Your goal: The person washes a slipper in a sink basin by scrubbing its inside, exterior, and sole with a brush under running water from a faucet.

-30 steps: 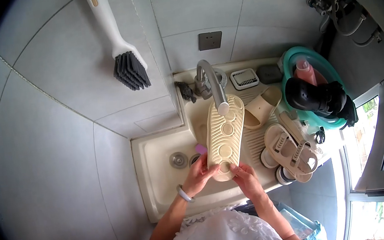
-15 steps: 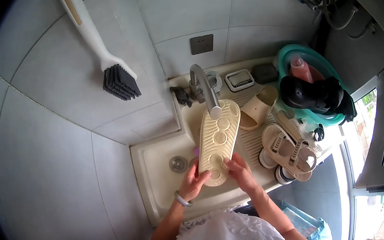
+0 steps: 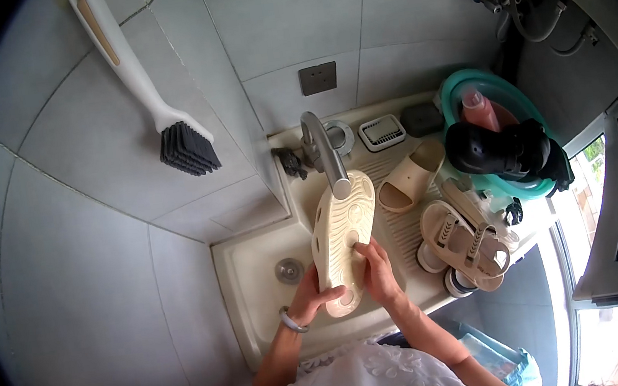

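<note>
A cream slipper (image 3: pixel 343 235) is held sole up over the sink basin (image 3: pixel 251 320), its toe end just under the spout of the faucet (image 3: pixel 328 160). My left hand (image 3: pixel 314 296) grips the left edge near the heel, thumb lying on the sole. On the opposite edge, my right hand (image 3: pixel 378 271) is closed with its thumb pressed against the sole. The slipper's upper side faces away, mostly hidden. No water stream can be made out. To the right, the matching slipper (image 3: pixel 409 179) rests on the ribbed drainboard.
Beige sandals (image 3: pixel 463 240) lie at the counter's right front. Behind them, a teal basin (image 3: pixel 459 93) holds a pink bottle (image 3: pixel 478 109) and black footwear (image 3: pixel 485 147). A soap dish (image 3: pixel 382 132) sits by the wall. A white brush (image 3: pixel 151 97) hangs at left. The drain (image 3: pixel 288 271) shows.
The slipper has tilted onto its side somewhat and shifted slightly down, showing more of its left edge. My right thumb has moved up along the sole. The camera view has shifted a little.
</note>
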`<state>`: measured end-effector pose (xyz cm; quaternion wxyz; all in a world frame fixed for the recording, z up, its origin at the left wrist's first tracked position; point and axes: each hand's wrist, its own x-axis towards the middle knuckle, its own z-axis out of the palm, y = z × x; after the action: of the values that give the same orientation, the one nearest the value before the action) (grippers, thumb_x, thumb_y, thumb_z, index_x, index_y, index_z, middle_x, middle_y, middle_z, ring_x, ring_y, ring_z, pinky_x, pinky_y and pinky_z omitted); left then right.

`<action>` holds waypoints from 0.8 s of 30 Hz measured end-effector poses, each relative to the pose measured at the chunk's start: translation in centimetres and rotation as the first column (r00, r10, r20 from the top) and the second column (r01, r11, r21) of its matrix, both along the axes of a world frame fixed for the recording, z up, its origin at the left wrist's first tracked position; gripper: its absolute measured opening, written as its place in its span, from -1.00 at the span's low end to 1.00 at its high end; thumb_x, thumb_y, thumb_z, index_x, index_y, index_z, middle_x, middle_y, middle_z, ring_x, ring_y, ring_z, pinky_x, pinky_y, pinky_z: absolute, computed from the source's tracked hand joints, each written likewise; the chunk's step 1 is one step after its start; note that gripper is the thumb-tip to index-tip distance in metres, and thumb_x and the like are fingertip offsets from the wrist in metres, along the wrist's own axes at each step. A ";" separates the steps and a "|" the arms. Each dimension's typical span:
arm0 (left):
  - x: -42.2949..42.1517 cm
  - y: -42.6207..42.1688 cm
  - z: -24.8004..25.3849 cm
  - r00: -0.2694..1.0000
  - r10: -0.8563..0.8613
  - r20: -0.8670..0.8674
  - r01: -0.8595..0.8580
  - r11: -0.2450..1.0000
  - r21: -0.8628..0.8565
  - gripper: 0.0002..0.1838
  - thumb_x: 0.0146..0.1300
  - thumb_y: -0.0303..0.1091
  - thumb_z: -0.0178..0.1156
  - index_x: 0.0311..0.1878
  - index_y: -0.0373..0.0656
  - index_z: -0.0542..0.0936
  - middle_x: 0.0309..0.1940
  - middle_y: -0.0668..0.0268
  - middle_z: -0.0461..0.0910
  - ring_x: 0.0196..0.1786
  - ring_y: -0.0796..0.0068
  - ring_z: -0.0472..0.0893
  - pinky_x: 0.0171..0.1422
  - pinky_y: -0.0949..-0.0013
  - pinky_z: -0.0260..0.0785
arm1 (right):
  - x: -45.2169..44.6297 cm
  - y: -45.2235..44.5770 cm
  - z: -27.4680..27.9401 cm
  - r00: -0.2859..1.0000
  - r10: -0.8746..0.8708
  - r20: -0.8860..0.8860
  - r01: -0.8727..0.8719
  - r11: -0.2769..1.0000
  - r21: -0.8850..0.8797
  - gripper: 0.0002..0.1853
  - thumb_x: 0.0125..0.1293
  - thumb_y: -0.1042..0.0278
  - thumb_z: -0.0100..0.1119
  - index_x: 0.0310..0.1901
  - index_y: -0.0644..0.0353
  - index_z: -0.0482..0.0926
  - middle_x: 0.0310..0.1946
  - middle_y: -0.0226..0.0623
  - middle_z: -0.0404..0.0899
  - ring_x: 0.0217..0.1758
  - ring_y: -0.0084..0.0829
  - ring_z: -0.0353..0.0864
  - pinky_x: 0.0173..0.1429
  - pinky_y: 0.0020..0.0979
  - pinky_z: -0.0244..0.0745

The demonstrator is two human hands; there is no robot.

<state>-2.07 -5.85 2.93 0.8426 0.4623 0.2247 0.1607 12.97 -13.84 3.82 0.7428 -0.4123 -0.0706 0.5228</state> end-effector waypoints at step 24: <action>-0.3 -1.0 0.3 0.998 0.052 0.017 -0.051 0.998 -0.044 -0.35 0.01 -0.53 0.25 0.25 -0.29 0.36 0.09 0.21 0.50 0.14 0.40 0.50 0.22 0.33 0.39 | 0.0 -0.8 1.4 0.990 0.010 0.138 0.007 0.993 -0.122 -0.67 0.24 0.42 0.09 0.01 0.40 0.50 -0.15 -0.29 0.57 -0.11 -0.53 0.51 0.03 -0.47 0.41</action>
<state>-2.41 -6.85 3.28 0.8500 0.4364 0.2325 0.1816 13.00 -14.69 5.27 0.7092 -0.4921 -0.0899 0.4968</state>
